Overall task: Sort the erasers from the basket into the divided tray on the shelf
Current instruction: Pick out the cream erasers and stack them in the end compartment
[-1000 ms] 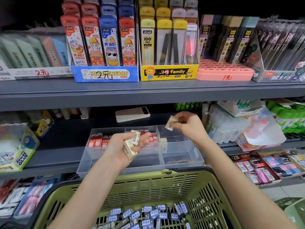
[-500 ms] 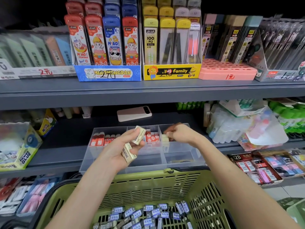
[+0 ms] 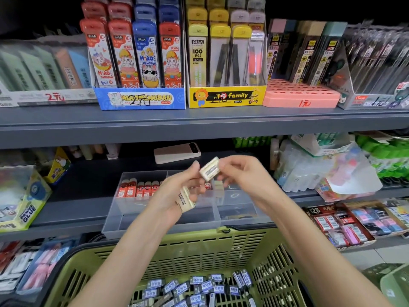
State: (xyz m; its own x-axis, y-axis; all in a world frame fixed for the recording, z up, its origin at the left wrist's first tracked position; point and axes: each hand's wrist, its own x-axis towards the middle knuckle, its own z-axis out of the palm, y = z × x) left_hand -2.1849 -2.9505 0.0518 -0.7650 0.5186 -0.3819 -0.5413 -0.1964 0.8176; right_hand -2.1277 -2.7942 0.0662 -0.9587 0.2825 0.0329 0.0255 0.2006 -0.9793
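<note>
Mid-sort, frame centre: right hand (image 3: 242,177) pinching cream rectangular eraser (image 3: 209,172), left hand (image 3: 177,193) gripping second cream eraser (image 3: 186,201); next, likely setting it into clear plastic divided tray (image 3: 119,218)

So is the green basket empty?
Not empty: a pile of blue-labelled erasers lies on the bottom of the basket.

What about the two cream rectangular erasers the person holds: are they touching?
Apart. The head view shows the upper cream eraser pinched between left hand and right hand; the lower cream eraser sits lower in the left hand, fingers between them.
</note>
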